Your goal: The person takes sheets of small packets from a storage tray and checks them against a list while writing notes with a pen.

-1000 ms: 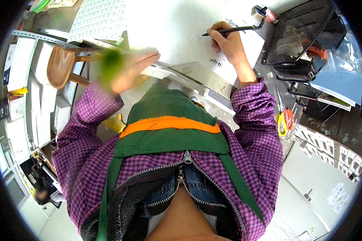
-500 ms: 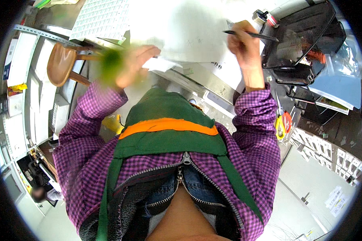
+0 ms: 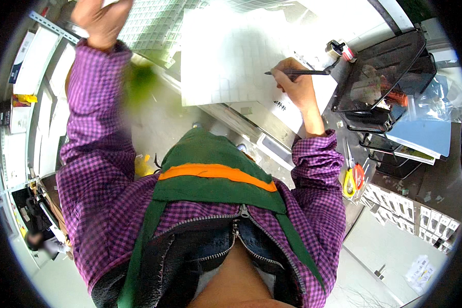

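Note:
My right hand point(image 3: 292, 82) grips a slim black pen point(image 3: 297, 73) and rests over a large white sheet of paper point(image 3: 210, 72). The pen points left, its tip close to the sheet. At the upper left, my left hand point(image 3: 102, 23) is raised beside a white and green grid-patterned sheet point(image 3: 151, 23). Its thumb stands apart from the fingers, with white between them; the picture's top edge cuts off the fingertips. Dark handwritten marks point(image 3: 280, 105) lie just below my right hand.
Black mesh trays point(image 3: 380, 77) are stacked at the right, above a blue folder point(image 3: 423, 136). Yellow-handled scissors point(image 3: 349, 182) and a red-handled pair point(image 3: 359, 174) hang by the desk edge. A blurred green patch point(image 3: 143, 84) covers part of the left side. Shelving point(image 3: 46, 56) stands farther left.
My left hand has moved from the paper's near left edge up and left. The white sheet now reaches farther toward me. My right hand has shifted slightly left and nearer, still with the pen.

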{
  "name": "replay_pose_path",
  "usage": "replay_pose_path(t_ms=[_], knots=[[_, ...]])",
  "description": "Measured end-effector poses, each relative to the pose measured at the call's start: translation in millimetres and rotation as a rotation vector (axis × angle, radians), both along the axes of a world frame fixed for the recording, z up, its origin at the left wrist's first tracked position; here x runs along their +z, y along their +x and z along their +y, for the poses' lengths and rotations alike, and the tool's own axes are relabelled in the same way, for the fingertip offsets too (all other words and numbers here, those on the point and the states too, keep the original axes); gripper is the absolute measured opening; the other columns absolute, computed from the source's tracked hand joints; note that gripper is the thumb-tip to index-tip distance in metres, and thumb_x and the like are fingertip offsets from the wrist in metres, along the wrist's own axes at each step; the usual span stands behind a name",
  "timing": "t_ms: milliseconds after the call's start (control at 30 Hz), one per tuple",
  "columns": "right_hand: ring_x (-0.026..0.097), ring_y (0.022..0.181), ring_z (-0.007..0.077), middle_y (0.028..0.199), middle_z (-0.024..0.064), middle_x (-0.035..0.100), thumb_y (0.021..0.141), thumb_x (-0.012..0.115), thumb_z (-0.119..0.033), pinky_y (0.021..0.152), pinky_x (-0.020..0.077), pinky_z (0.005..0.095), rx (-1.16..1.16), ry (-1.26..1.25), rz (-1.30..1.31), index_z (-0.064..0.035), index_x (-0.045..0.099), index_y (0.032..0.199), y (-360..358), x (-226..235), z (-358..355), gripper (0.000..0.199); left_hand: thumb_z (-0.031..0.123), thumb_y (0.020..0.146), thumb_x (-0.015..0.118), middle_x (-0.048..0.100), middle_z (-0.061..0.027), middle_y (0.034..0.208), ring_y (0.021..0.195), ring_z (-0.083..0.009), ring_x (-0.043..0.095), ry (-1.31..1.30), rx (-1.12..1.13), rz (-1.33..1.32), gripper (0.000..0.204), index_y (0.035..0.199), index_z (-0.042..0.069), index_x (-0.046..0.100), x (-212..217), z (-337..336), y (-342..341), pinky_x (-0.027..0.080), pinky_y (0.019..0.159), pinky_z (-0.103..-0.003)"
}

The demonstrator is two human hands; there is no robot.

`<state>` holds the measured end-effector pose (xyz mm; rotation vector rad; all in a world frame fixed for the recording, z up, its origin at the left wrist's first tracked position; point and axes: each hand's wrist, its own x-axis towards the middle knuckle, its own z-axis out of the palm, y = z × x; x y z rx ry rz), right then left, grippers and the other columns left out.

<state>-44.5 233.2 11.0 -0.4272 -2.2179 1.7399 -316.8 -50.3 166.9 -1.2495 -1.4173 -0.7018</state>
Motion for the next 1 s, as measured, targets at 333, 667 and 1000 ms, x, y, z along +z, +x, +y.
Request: replay_pose_path(t_ms=[333,667,1000], knots=[[0.054,0.068,0.0075,0.074,0.0003,0.063,0.087,0.072,-0.017,0.061,0.0421,0.0246,0.060,0.224,-0.161,-0.0036,0.069,0.093,-11.9,-1.1,-4.5,0.015,0.005,0.091,0.070,0.060,0.0044,0.079,0.056,-0.0010,0.041,0.179,0.237,-0.536,0.020,0.109,0.009,0.075,-73.1,-85.0,-6.3,0.034,0.051,-0.019],[0.051,0.068,0.0072,0.076,-0.0012,0.063,0.087,0.072,-0.016,0.061,0.0414,0.0243,0.008,0.146,-0.101,-0.0036,0.070,0.092,-12.5,-16.1,0.5,0.014,0.017,0.094,0.072,0.064,0.0016,0.081,0.069,-0.0037,0.052,0.149,0.200,-0.685,0.023,0.112,0.003,0.074,-98.5,-95.4,-21.4,0.042,0.060,-0.020],[0.051,0.068,0.0087,0.074,0.0000,0.062,0.085,0.071,-0.016,0.062,0.0422,0.0258,0.065,0.273,-0.121,-0.0037,0.068,0.090,-11.4,-16.4,9.6,0.014,0.024,0.095,0.066,0.071,-0.0064,0.085,0.079,-0.0174,0.067,0.573,0.035,-1.027,0.028,0.101,-0.003,0.071,-44.8,-120.1,-159.4,0.051,0.066,-0.029]])
